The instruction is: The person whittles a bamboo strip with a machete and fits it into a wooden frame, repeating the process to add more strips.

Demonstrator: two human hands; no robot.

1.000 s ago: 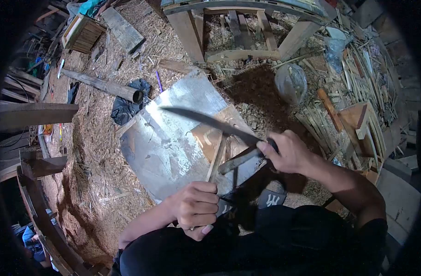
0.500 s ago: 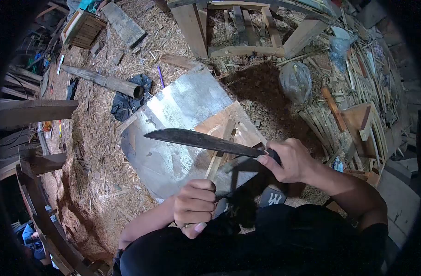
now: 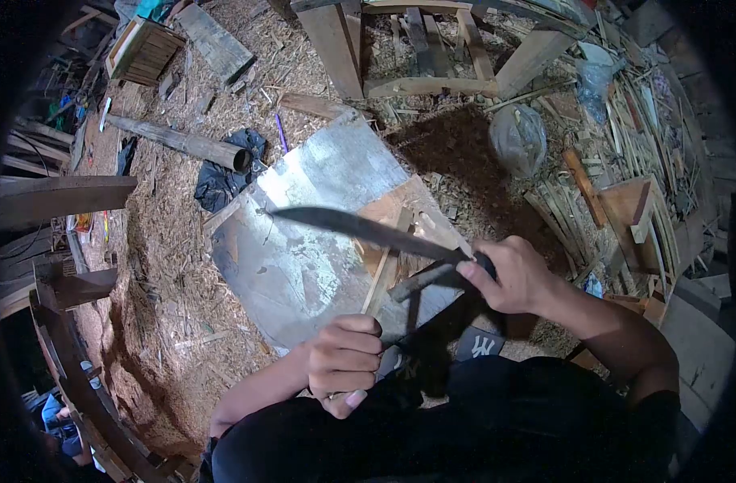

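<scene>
A long dark knife (image 3: pixel 360 229) is gripped by its handle in my right hand (image 3: pixel 509 275), its blade pointing left above the board. My left hand (image 3: pixel 344 362) is closed around the lower end of a thin wooden strip (image 3: pixel 381 282). The strip slants up and away, and the blade passes over it. Beneath both lies a flat, worn grey board (image 3: pixel 291 266) with a brown wood block (image 3: pixel 420 217) on it. A short dark stick (image 3: pixel 420 283) lies right of the strip.
Wood shavings cover the ground. A wooden frame (image 3: pixel 432 87) stands ahead, a clear plastic bag (image 3: pixel 518 143) to its right. A round post (image 3: pixel 183 143) and black plastic (image 3: pixel 219 187) lie left; scrap strips (image 3: pixel 557 225) lie right. At lower left, part of another person (image 3: pixel 58 419) shows.
The knife has shifted slightly right, with its tip lower, and the blade is blurred. My right hand has moved a little right. My left hand still holds the strip, almost unmoved.
</scene>
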